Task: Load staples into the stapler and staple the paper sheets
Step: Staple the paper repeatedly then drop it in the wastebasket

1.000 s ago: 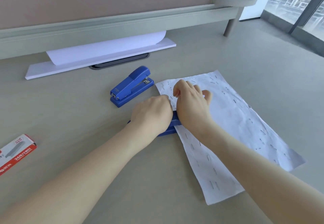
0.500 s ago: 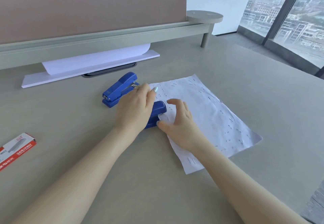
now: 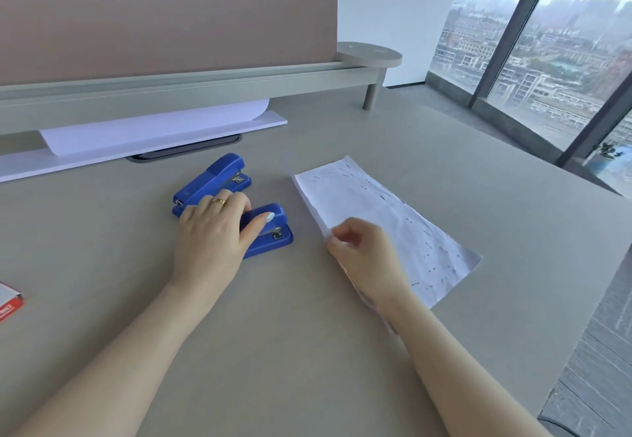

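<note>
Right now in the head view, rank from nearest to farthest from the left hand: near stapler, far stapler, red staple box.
1. Near stapler, under the left hand.
2. Far stapler, just behind.
3. Red staple box, at the left edge.

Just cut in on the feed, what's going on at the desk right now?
A person is stapling paper at a desk. The left hand rests on the nearer blue stapler, beside a second blue stapler. The right hand pinches the edge of the paper sheets, already dotted with staples and lying clear of the stapler. A red staple box sits far left.
</note>
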`<act>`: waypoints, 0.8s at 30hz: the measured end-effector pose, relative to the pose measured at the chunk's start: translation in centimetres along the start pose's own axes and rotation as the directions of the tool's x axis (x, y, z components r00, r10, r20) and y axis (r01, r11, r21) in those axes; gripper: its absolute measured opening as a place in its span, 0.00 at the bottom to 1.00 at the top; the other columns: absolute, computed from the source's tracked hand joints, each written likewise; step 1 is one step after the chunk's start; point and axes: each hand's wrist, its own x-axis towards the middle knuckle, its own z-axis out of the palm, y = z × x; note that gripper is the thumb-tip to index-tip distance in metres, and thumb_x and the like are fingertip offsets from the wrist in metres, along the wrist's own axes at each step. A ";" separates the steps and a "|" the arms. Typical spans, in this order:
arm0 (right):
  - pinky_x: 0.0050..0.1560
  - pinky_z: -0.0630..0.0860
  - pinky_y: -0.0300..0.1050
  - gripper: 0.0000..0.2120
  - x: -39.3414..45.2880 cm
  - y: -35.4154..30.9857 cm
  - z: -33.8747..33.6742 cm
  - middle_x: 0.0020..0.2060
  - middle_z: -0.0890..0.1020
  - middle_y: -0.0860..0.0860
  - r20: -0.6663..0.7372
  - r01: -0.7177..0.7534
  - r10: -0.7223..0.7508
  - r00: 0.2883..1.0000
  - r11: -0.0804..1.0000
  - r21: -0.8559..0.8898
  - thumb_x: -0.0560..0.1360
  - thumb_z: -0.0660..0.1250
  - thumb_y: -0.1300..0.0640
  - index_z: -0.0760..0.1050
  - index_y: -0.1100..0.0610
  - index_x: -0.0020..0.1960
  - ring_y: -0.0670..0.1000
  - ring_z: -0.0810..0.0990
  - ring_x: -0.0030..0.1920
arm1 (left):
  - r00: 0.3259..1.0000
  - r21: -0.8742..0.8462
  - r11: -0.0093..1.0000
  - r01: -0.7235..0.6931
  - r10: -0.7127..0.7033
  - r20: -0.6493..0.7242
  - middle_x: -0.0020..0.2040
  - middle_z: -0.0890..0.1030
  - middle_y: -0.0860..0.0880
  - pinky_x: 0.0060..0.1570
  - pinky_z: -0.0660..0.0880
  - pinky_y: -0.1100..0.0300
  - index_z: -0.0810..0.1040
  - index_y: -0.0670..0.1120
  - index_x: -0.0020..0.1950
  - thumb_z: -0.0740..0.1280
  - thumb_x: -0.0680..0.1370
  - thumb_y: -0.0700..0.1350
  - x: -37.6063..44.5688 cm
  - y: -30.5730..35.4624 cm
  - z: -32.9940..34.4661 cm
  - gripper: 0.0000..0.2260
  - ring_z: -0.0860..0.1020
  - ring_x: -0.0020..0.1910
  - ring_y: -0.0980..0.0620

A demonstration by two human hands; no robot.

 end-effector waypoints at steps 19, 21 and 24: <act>0.48 0.79 0.43 0.08 -3.6 -0.1 -4.4 0.48 0.82 0.53 0.213 -0.198 0.006 0.977 0.400 0.895 0.74 0.62 0.55 0.78 0.52 0.49 0.51 0.81 0.47 | 0.948 -0.389 0.895 -0.219 0.289 0.130 0.70 0.59 0.51 0.60 0.56 0.58 0.57 0.54 0.73 0.47 0.75 0.66 -3.7 11.0 -1.1 0.29 0.64 0.57 0.49; 0.48 0.79 0.43 0.08 -3.8 -0.1 -4.5 0.48 0.82 0.53 0.196 -0.183 0.006 0.981 0.391 0.902 0.74 0.62 0.55 0.78 0.53 0.49 0.51 0.81 0.47 | 0.940 -0.407 0.888 -0.215 0.301 0.160 0.71 0.58 0.51 0.60 0.56 0.59 0.56 0.55 0.73 0.47 0.75 0.66 -3.8 11.2 -1.2 0.30 0.64 0.58 0.50; 0.49 0.80 0.43 0.08 -4.2 -0.2 -4.6 0.47 0.83 0.53 0.167 -0.153 -0.006 0.986 0.366 0.918 0.74 0.62 0.56 0.78 0.53 0.49 0.51 0.82 0.47 | 0.930 -0.469 0.859 -0.202 0.318 0.182 0.72 0.55 0.53 0.62 0.53 0.63 0.51 0.58 0.73 0.47 0.74 0.67 -3.8 11.8 -1.4 0.30 0.60 0.64 0.53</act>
